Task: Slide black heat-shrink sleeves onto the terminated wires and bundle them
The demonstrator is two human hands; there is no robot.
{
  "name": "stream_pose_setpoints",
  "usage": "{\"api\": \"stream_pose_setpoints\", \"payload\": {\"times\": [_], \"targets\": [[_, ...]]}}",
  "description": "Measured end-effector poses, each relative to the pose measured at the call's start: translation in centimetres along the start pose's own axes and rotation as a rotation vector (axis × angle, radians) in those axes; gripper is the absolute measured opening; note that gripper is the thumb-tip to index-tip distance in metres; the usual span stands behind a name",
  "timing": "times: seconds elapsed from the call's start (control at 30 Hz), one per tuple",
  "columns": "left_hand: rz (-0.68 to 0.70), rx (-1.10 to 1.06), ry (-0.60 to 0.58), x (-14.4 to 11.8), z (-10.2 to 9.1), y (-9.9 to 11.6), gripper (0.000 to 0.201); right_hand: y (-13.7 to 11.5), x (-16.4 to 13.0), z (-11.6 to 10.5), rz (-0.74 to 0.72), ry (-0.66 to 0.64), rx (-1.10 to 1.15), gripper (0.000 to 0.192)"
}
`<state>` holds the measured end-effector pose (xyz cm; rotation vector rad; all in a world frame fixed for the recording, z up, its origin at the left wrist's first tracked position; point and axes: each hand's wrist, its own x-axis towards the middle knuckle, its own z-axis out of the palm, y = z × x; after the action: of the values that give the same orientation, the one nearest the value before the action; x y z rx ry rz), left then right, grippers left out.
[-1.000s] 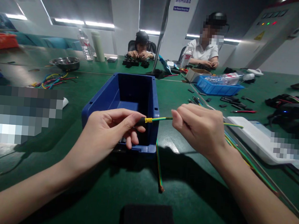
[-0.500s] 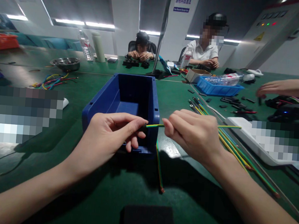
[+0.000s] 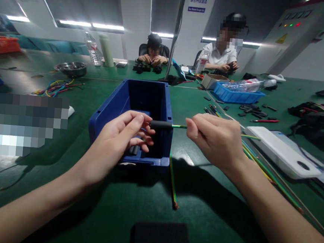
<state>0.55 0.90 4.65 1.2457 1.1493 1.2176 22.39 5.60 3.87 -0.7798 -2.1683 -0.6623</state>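
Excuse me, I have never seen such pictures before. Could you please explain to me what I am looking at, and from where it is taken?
There is no machine here: a person works with two bare hands. The view comes from one camera worn on the head, looking forward and down. The right hand is closed around a green-yellow wire. A black sleeve is on the wire, to the left of this hand. The left hand is loosely open, its fingertips by the sleeve's end; whether they touch it is hard to tell. On the green table are a dark blue bin, a black block, a metal bowl and a light blue tray. Two people sit across the table.
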Motion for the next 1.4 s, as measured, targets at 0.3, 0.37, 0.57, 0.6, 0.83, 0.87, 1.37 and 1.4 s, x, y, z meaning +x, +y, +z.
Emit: {"api": "stream_pose_setpoints", "payload": {"times": [0.3, 0.37, 0.57, 0.6, 0.83, 0.87, 1.37, 1.4], "targets": [[0.094, 0.017, 0.010, -0.09, 0.01, -0.20, 0.026, 0.38, -0.08, 0.07, 0.017, 0.004, -0.003, 0.041], [0.095, 0.034, 0.002, -0.16, 0.00, -0.23, 0.024, 0.35, -0.10, 0.07, 0.008, -0.003, -0.003, 0.041], [0.099, 0.099, 0.032, -0.50, 0.03, -0.07, 0.020, 0.30, -0.10, -0.02, -0.025, -0.024, -0.013, 0.039], [0.098, 0.108, 0.034, -0.52, 0.03, -0.04, 0.020, 0.30, -0.09, -0.03, -0.027, -0.023, -0.011, 0.040], [0.098, 0.148, 0.014, -0.50, -0.03, 0.05, 0.022, 0.29, -0.12, 0.08, -0.020, -0.025, 0.001, 0.039], [0.095, 0.152, 0.017, -0.52, 0.00, 0.07, 0.022, 0.29, -0.12, 0.07, -0.021, -0.021, 0.001, 0.040], [0.036, 0.040, -0.041, -0.18, 0.05, 0.08, 0.025, 0.13, 0.10, -0.29, -0.056, 0.003, -0.022, 0.041], [0.035, 0.042, -0.055, -0.20, 0.03, 0.05, 0.026, 0.11, 0.10, -0.32, -0.056, 0.006, -0.026, 0.041]]}}
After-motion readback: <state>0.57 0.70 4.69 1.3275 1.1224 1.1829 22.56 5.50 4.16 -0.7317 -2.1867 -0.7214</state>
